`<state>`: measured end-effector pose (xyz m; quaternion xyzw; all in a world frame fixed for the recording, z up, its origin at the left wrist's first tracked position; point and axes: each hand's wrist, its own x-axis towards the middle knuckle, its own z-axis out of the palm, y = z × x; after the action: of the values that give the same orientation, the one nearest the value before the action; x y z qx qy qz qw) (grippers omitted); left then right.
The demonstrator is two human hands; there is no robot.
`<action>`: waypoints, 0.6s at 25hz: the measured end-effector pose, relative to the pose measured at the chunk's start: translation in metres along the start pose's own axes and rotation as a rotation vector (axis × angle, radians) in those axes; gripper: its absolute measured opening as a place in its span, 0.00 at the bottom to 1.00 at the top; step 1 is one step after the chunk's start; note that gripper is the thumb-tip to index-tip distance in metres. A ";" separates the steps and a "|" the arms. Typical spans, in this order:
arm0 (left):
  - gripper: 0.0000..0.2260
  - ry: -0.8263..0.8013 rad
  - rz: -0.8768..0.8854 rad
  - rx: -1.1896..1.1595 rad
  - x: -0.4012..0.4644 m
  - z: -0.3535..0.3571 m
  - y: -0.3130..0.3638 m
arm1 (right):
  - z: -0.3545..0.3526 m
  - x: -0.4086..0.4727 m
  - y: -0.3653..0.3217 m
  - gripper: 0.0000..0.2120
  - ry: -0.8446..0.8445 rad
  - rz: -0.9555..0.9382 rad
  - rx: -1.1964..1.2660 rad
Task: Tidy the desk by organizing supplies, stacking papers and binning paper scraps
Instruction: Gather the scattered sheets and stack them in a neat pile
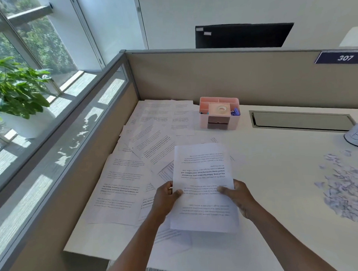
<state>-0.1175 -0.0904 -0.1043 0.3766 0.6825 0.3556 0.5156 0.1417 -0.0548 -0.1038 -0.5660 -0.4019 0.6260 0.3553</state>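
Observation:
I hold a stack of printed sheets [203, 175] above the white desk [277, 182]. My left hand [166, 198] grips its left edge, thumb on top. My right hand [237, 196] grips the right edge the same way. Several loose printed papers [146, 148] lie scattered over the desk's left half, overlapping one another. A heap of small pale paper scraps [346, 186] covers the right side. A pink desk organizer [219, 113] stands near the back wall, with a tape roll and some purple items inside it.
A white cup with a dark rim [357, 134] stands at the far right, behind the scraps. A grey cable hatch [301, 121] is set into the desk at the back. Beige partition walls [212, 73] enclose the back and left. A potted plant [14, 90] sits by the window.

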 end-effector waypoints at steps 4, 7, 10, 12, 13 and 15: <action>0.10 0.044 -0.030 0.062 0.003 0.009 0.001 | -0.010 0.009 0.008 0.10 0.039 0.004 -0.034; 0.11 0.095 -0.004 0.163 0.017 0.011 0.009 | -0.014 0.018 0.009 0.11 0.063 0.026 -0.006; 0.18 0.244 0.111 0.383 0.046 0.002 0.020 | -0.019 0.030 0.002 0.11 0.103 0.034 0.042; 0.24 0.260 0.174 0.560 0.068 -0.008 0.025 | -0.023 0.038 -0.002 0.11 0.136 0.039 0.073; 0.27 0.254 0.186 0.646 0.079 -0.015 0.028 | -0.025 0.041 -0.004 0.11 0.156 0.045 0.089; 0.31 0.252 0.195 0.822 0.100 -0.028 0.027 | -0.026 0.047 -0.005 0.12 0.183 0.066 0.101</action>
<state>-0.1590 0.0072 -0.1179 0.5667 0.7861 0.1447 0.1999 0.1630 -0.0081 -0.1199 -0.6150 -0.3171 0.6025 0.3977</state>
